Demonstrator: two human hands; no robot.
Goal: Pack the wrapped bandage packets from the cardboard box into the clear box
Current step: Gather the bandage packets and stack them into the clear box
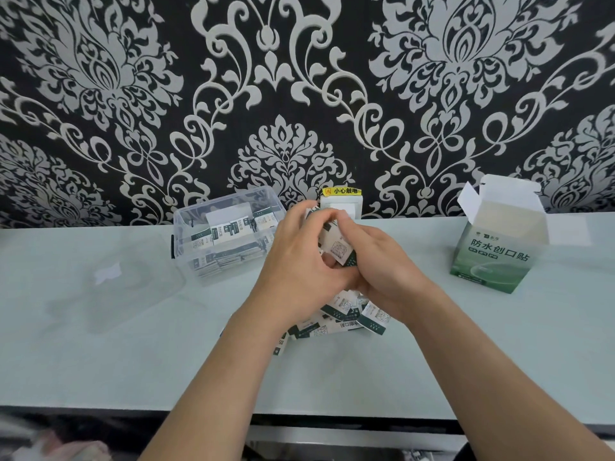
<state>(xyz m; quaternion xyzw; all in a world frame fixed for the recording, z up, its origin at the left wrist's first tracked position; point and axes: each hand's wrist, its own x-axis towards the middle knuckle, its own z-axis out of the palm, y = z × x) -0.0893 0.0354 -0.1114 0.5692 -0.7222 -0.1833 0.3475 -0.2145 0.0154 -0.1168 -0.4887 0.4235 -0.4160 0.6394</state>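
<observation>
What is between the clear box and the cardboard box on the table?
In the head view, the left hand and right hand meet there, gripping a bunch of bandage packets; loose packets lie just nearer the person.

Packets point(336, 242) between left grip point(299, 259) & right grip point(382, 266): white w/ dark-green bands, grey square code print. Loose pile point(349, 316) just below the grips: same white/dark green. Clear box point(186, 224) left of the grips: see-through, black side clip, white & dark-green contents. Lid point(109, 281) further left: clear w/ white patch. Cardboard box point(489, 257) well right of the grips: pale top fading to green at btm, dark-green lettering, white flaps. Tabletop point(432, 344): plain pale grey-green. Wall point(283, 94) behind: black w/ silver-grey damask scrolls. Label point(342, 191) beyond the grips: yellow, black characters.
</observation>
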